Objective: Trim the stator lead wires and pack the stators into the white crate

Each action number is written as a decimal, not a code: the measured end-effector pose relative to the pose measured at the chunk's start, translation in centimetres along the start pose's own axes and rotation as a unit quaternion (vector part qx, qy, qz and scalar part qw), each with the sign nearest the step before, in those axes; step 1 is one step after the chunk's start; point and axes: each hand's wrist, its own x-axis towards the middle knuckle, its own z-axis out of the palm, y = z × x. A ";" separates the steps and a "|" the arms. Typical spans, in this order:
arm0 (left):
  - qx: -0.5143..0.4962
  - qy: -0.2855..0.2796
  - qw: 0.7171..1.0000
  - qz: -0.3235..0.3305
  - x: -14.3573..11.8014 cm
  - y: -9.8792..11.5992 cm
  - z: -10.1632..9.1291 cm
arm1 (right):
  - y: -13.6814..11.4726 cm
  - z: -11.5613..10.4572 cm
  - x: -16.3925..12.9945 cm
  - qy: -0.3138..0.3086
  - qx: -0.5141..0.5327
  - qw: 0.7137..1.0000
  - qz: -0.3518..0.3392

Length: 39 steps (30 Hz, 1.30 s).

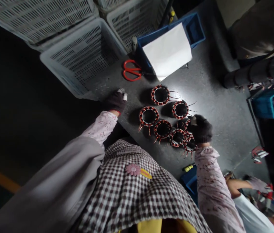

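Head view looks down on a dark grey bench [212, 97] w/ wound stator coils laid out in a cluster. I count approx 7: 2 at the far side [160, 94] and [180, 109], 1 at the left [149, 116], then a near row [163, 128], [177, 137], plus 2 more partly under the right hand, so the count is not certain.

Right hand [200, 128], in a dark glove, sits on the right end of the near row, fingers curled down over a coil [189, 144]. It touches the coil, but whether it truly grips it I can't tell; glove hides the fingers.

Left hand [117, 101], also dark-gloved w/ pale fingertips, rests loosely closed at the bench's left edge, just beside the white slotted crate [83, 55]. It seems to hold nothing, though the light is too poor to be sure. It's well apart from the coils.

Progress, as a judgement: coils are set out flat and mostly apart, lead wires sticking out loose, so laying-out looks largely done for 5 of them; the 2 under the right hand overlap and seem not yet placed.

Far left of the coils lie red scissors [131, 70], untouched, next to a blue bin [195, 29] w/ a white sheet [168, 50] across it. Another person's arm [238, 185] shows near right.
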 end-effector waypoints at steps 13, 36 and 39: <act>0.005 -0.033 0.999 0.002 -0.2 0.2 -0.6 | -4.4 1.3 3.9 -0.072 -0.117 0.990 -0.020; -0.023 -0.018 0.999 0.037 -0.3 -0.4 -0.3 | -7.8 3.8 -8.3 -0.230 -0.224 0.915 -0.245; -0.003 -0.032 0.999 0.026 -0.5 -0.1 -0.7 | -8.2 3.7 -8.3 -0.237 -0.238 0.915 -0.222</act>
